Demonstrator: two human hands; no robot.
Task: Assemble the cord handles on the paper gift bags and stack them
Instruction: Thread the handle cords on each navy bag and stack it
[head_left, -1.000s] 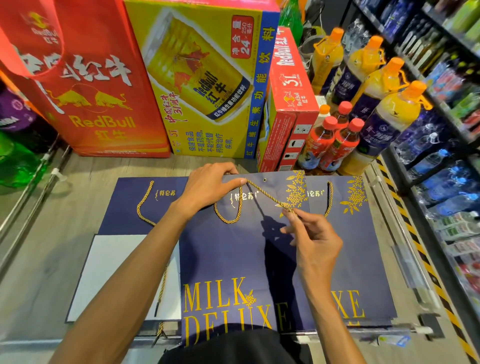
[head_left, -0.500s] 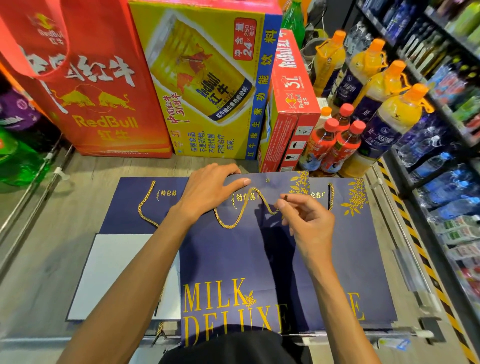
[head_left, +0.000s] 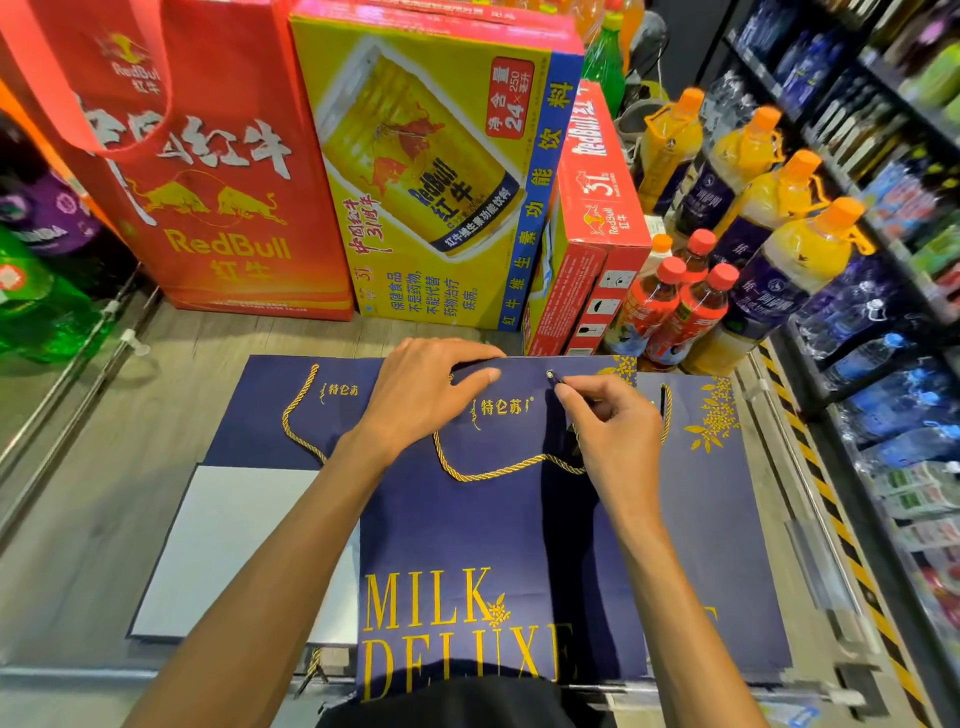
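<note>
The counter (head_left: 104, 493) carries the work at its 6 o'clock side, where the top gift bag (head_left: 467, 535) lies flat, printed face up, its mouth towards 12 o'clock. It overlaps a second bag (head_left: 270, 410) at 9 o'clock and a third bag (head_left: 727, 493) at 3 o'clock, both already corded. The left hand (head_left: 421, 400) presses down the top bag's upper edge at about 11 o'clock, thumb straight on the paper; whether its fingers hook over the rim I cannot tell. The right hand (head_left: 608, 431) pinches the dark tip of the gold cord (head_left: 498, 470), whose slack loops across the bag between the hands, and holds that tip right at the eyelet (head_left: 549, 374) at 1 o'clock. The step appears to be threading this second end; next the tip likely needs a straight push through the hole and securing inside, with the paper kept flat. Room is tight at 12 o'clock, where the yellow carton (head_left: 431, 171) and the red box (head_left: 587, 249) stand just beyond the bag's mouth, with bottles (head_left: 675, 301) at 2 o'clock. A metal rail (head_left: 810, 519) bounds 3 o'clock; bare counter lies open towards 9 o'clock.
</note>
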